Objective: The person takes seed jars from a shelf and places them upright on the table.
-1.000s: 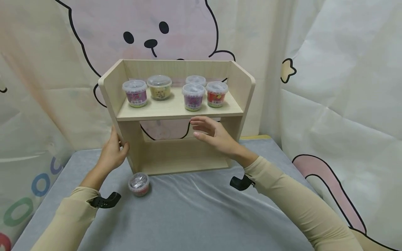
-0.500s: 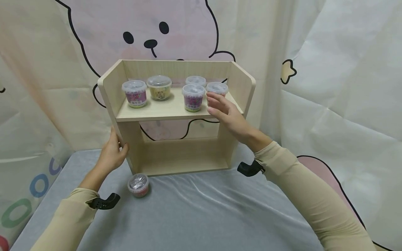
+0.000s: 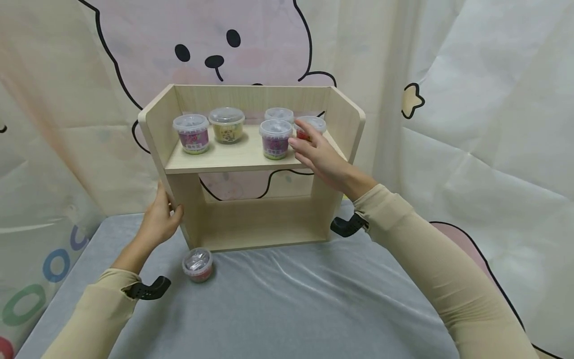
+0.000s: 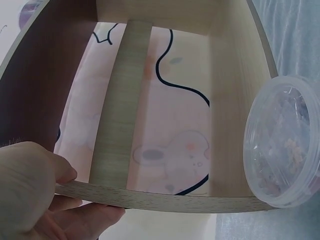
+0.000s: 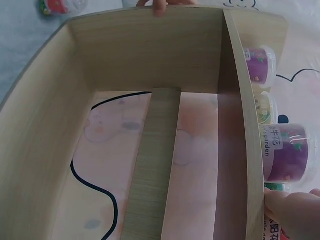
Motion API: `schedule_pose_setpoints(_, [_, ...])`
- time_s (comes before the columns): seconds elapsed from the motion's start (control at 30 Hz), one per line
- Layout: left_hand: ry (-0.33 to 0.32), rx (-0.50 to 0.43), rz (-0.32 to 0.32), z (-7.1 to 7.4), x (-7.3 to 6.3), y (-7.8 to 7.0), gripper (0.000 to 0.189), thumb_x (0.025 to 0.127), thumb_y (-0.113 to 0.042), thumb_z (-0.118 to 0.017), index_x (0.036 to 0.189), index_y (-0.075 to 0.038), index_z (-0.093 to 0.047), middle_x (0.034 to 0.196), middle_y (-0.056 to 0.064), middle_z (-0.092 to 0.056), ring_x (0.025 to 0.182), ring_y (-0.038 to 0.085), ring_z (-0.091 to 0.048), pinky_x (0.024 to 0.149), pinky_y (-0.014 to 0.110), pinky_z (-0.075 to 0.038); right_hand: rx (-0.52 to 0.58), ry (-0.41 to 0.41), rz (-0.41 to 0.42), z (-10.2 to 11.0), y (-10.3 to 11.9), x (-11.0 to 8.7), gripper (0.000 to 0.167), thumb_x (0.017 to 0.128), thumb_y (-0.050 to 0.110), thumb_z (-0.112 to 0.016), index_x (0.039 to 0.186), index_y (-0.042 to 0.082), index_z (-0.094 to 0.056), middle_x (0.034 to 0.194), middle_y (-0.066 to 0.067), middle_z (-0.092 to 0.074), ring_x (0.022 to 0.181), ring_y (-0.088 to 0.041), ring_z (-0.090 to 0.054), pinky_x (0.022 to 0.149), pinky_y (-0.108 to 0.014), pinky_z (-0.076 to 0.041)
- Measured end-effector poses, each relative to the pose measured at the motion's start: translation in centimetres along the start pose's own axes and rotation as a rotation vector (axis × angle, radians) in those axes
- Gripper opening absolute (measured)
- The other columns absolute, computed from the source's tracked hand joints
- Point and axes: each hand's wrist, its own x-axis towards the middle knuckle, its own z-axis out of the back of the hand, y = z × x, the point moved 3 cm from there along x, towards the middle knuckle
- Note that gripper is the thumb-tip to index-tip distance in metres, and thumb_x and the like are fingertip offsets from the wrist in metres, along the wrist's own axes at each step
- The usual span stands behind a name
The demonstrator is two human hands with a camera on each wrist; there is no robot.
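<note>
My left hand [image 3: 160,218] grips the left side panel of a small wooden shelf unit [image 3: 246,164], thumb in front and fingers behind. My right hand [image 3: 327,162] is at the right of the upper board, its fingers spread in front of a red-labelled lidded cup [image 3: 303,134]. It hides most of that cup, and one fingertip is by the lid's edge. A purple-labelled cup [image 3: 275,142] is just left of these fingers. In the right wrist view, a fingertip [image 5: 272,200] lies at the board's front edge, beside the purple cup.
Another purple cup [image 3: 192,134], a yellow cup [image 3: 226,125] and a partly hidden clear-lidded cup [image 3: 279,114] stand on the upper board. A reddish lidded cup [image 3: 198,265] rests on the blue-grey tablecloth [image 3: 287,309], at the unit's front left corner.
My right hand has risen from below the upper board to the red-labelled cup, going right and then slightly back left. My left hand has kept its hold on the side panel.
</note>
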Motion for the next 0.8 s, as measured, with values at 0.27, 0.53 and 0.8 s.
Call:
schedule_pose_setpoints(0.27, [0.004, -0.008, 0.003, 0.0, 0.0, -0.1, 0.068, 0.094, 0.003, -0.051, 0.152, -0.001, -0.015, 0.136, 0.041, -0.05, 0.121, 0.059, -0.055, 0.094, 0.068, -0.051, -0.038, 0.032, -0.06, -0.6, 0.4, 1.3, 0.076, 0.105, 0.024, -0.051, 0.164, 0.025, -0.003, 0.172, -0.008, 0.005, 0.16, -0.021, -0.006, 0.13, -0.041, -0.017])
schedule_pose_setpoints(0.53, [0.008, -0.015, 0.001, -0.1, 0.0, -0.1, 0.069, 0.093, 0.004, -0.051, 0.152, -0.001, -0.015, 0.137, 0.041, -0.049, 0.122, 0.059, -0.054, 0.095, 0.067, -0.051, -0.103, 0.012, -0.086, -1.0, 0.2, 2.6, 0.078, 0.105, 0.023, -0.054, 0.164, 0.025, -0.004, 0.171, -0.011, -0.01, 0.159, -0.019, -0.013, 0.13, -0.04, -0.018])
schedule_pose_setpoints(0.8, [0.013, -0.004, 0.004, -0.2, 0.2, -0.1, 0.071, 0.094, 0.003, -0.052, 0.154, -0.002, -0.013, 0.138, 0.042, -0.049, 0.121, 0.06, -0.055, 0.093, 0.069, -0.051, -0.16, -0.018, -0.058, -1.2, 0.1, 3.0, 0.075, 0.104, 0.025, -0.055, 0.163, 0.024, -0.009, 0.166, -0.014, -0.027, 0.156, -0.02, -0.026, 0.13, -0.043, -0.02])
